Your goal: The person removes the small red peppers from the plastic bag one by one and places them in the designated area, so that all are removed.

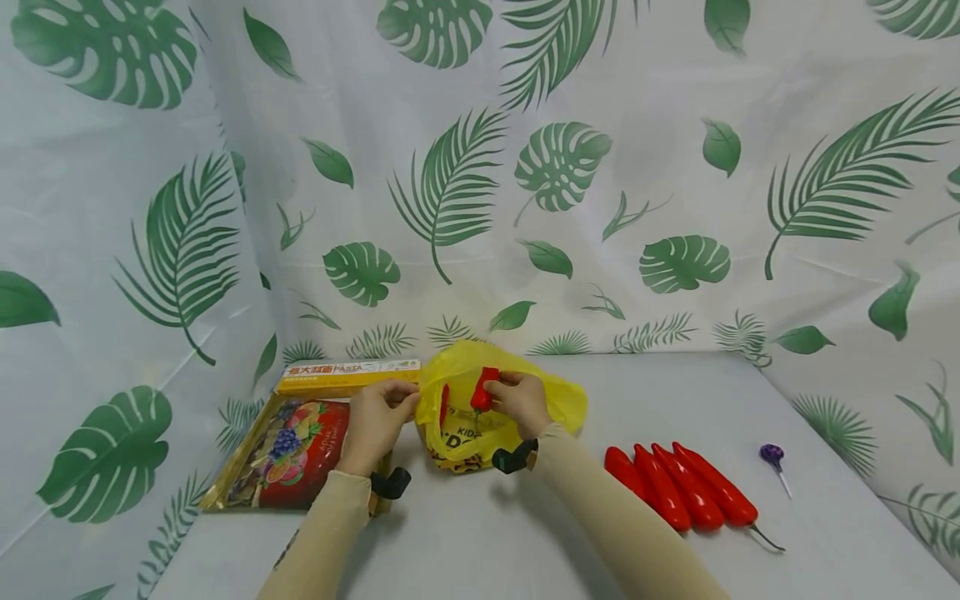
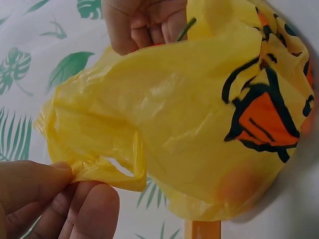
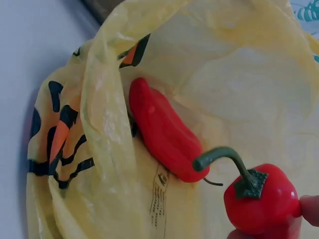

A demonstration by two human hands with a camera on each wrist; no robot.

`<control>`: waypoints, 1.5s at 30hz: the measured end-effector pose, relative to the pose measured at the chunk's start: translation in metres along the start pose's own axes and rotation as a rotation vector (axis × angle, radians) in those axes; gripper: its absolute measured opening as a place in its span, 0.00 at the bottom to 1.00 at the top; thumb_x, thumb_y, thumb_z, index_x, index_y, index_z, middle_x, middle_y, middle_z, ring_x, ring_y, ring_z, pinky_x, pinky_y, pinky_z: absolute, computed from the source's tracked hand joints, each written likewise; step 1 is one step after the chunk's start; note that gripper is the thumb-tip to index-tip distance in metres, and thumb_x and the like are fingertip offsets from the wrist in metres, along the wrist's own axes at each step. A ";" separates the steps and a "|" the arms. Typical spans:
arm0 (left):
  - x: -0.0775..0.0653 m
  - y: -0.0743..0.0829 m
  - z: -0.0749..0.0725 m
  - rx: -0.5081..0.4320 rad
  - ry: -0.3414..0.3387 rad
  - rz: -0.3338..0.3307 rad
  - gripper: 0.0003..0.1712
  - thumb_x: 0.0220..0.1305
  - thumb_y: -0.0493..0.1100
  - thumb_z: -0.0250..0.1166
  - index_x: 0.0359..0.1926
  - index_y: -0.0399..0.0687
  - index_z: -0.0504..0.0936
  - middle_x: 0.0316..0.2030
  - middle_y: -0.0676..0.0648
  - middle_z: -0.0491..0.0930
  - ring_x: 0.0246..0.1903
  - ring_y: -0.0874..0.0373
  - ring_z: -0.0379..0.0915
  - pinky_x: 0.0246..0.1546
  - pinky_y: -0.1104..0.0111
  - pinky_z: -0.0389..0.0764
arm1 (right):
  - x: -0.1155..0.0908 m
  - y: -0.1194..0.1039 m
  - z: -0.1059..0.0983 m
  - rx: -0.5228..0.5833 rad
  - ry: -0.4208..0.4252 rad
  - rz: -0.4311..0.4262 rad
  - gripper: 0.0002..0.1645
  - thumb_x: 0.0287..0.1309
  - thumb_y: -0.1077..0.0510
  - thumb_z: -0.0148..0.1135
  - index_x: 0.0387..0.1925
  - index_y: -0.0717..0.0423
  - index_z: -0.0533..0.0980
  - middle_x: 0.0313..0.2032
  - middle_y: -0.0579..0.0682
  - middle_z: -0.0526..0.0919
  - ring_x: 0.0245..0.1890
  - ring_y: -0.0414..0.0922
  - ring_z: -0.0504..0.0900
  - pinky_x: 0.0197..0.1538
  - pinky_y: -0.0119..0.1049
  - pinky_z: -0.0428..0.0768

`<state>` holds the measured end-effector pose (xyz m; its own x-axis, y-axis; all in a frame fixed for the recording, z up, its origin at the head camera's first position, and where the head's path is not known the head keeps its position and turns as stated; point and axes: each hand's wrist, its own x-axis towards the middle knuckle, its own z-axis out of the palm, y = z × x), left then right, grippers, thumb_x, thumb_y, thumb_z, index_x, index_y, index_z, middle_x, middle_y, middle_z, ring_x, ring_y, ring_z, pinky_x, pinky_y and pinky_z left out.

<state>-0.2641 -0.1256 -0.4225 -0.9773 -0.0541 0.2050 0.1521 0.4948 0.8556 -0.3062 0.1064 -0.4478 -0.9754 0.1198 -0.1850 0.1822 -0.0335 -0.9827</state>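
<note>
A yellow plastic bag [image 1: 453,362] with black and orange print lies on the table, its mouth held up. My left hand [image 1: 377,421] pinches the bag's rim by the handle loop [image 2: 107,174] between thumb and fingers. With my right hand [image 1: 523,402] I grip a red pepper [image 3: 264,199] at the bag's mouth, its curved green stem pointing down into the bag in the head view. Another red pepper [image 3: 167,132] lies inside against the bag's printed wall. The left wrist view hides most of the held pepper behind the plastic.
Left of the bag sits a gold-edged box holding a red fruit-printed packet [image 1: 307,450], with a yellow pasta box [image 1: 348,375] behind it. Several long red chili peppers [image 1: 693,492] lie at the right, near a purple lollipop [image 1: 772,454]. A leaf-patterned curtain [image 1: 465,308] backs the table.
</note>
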 end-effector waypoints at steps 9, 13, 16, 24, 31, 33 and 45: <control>0.001 0.000 0.001 0.030 0.032 0.003 0.10 0.70 0.46 0.70 0.47 0.46 0.90 0.39 0.45 0.89 0.34 0.56 0.84 0.39 0.68 0.89 | -0.022 -0.002 -0.023 -0.267 -0.076 -0.034 0.33 0.65 0.60 0.69 0.69 0.66 0.72 0.60 0.65 0.81 0.53 0.55 0.86 0.53 0.44 0.89; 0.002 0.000 -0.001 0.030 0.038 0.009 0.11 0.70 0.45 0.69 0.47 0.45 0.90 0.39 0.44 0.89 0.34 0.56 0.84 0.38 0.69 0.89 | -0.037 0.002 -0.037 -0.464 -0.083 -0.082 0.32 0.62 0.58 0.72 0.66 0.63 0.76 0.55 0.59 0.86 0.49 0.50 0.87 0.49 0.41 0.90; 0.003 0.000 -0.002 0.035 0.042 0.021 0.11 0.70 0.45 0.69 0.47 0.45 0.90 0.39 0.43 0.89 0.34 0.55 0.85 0.37 0.70 0.89 | -0.051 0.007 -0.049 -0.566 -0.077 -0.120 0.30 0.60 0.57 0.74 0.63 0.62 0.79 0.52 0.56 0.88 0.48 0.49 0.87 0.47 0.41 0.91; 0.003 0.002 -0.003 0.037 0.049 0.021 0.10 0.70 0.45 0.70 0.46 0.45 0.89 0.39 0.43 0.89 0.35 0.55 0.85 0.37 0.70 0.89 | -0.087 0.018 -0.085 -0.720 -0.035 -0.159 0.31 0.57 0.58 0.74 0.63 0.59 0.79 0.53 0.54 0.88 0.44 0.46 0.87 0.38 0.40 0.91; 0.004 0.002 -0.002 0.028 0.033 0.008 0.10 0.71 0.45 0.69 0.47 0.45 0.89 0.40 0.43 0.89 0.35 0.55 0.85 0.39 0.69 0.89 | -0.112 0.027 -0.116 -0.834 0.035 -0.148 0.33 0.55 0.60 0.75 0.63 0.62 0.78 0.50 0.55 0.88 0.35 0.42 0.84 0.34 0.37 0.89; 0.003 0.003 -0.002 0.026 0.029 0.006 0.10 0.71 0.45 0.69 0.47 0.46 0.89 0.40 0.43 0.89 0.35 0.55 0.85 0.39 0.69 0.89 | -0.116 0.028 -0.120 -0.868 0.051 -0.153 0.32 0.55 0.59 0.75 0.62 0.62 0.79 0.45 0.54 0.89 0.30 0.41 0.82 0.31 0.35 0.87; 0.002 0.007 -0.001 0.022 0.011 -0.006 0.11 0.72 0.44 0.68 0.49 0.45 0.89 0.42 0.42 0.89 0.37 0.55 0.85 0.40 0.70 0.89 | -0.133 0.030 -0.138 -1.045 0.137 -0.149 0.25 0.54 0.58 0.75 0.52 0.65 0.81 0.30 0.51 0.83 0.27 0.44 0.75 0.26 0.32 0.81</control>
<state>-0.2650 -0.1233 -0.4150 -0.9765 -0.0667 0.2048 0.1424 0.5137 0.8461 -0.1540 0.2260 -0.4541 -0.9862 0.1655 0.0021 0.1418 0.8515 -0.5049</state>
